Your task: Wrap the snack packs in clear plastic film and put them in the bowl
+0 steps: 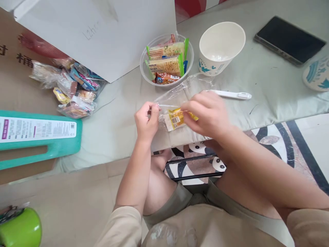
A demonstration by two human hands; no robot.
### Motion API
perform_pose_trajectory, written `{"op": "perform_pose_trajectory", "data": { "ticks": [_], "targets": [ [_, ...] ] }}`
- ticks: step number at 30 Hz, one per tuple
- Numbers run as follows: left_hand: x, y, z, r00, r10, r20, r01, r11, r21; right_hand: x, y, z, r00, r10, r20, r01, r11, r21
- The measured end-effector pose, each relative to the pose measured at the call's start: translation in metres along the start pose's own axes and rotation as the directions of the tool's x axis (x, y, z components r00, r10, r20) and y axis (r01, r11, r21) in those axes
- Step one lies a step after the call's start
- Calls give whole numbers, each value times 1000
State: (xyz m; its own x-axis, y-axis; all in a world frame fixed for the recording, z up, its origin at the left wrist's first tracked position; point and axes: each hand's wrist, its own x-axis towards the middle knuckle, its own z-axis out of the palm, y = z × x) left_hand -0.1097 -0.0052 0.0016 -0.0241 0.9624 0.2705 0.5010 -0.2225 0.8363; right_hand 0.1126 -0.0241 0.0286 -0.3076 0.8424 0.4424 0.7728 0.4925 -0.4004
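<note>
A clear plastic bag [177, 88] lies on the covered table in front of me. My left hand [147, 120] pinches the near edge of its film between thumb and fingertips. A small yellow snack packet [175, 118] with a barcode sits at the bag, seen partly through the clear film. My right hand [208, 113] closes over the packet's right end, with yellow wrapper showing between thumb and fingers. Whether those fingers also grip the film is hidden. Just behind the right hand lies a white plastic cutter-like tool [232, 94], its left end covered by that hand.
A clear round bowl [141, 65] of wrapped biscuits stands behind the bag, beside a white paper bowl [222, 41]. A phone [290, 39] and a patterned cup [318, 73] are at right. At left are bagged snacks [74, 85], a white box [102, 31] and a teal bottle [41, 137].
</note>
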Motion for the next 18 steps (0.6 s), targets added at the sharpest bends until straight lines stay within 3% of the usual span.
{"op": "perform_pose_trajectory", "data": {
  "ticks": [3, 10, 15, 18],
  "targets": [
    [8, -2, -1, 999, -13, -44, 14, 1000, 14, -12, -2, 12, 979, -71, 191, 69, 997, 17],
    [25, -25, -7, 989, -134, 67, 131, 990, 59, -27, 7, 10, 972, -195, 135, 198, 980, -13],
    [29, -35, -18, 984, -138, 111, 120, 981, 156, -35, 6, -4, 880, -346, 325, 332, 938, 101],
    [30, -42, -22, 984, -136, 115, 108, 969, 223, -38, 5, -8, 828, -344, 444, 288, 939, 190]
  ]
}}
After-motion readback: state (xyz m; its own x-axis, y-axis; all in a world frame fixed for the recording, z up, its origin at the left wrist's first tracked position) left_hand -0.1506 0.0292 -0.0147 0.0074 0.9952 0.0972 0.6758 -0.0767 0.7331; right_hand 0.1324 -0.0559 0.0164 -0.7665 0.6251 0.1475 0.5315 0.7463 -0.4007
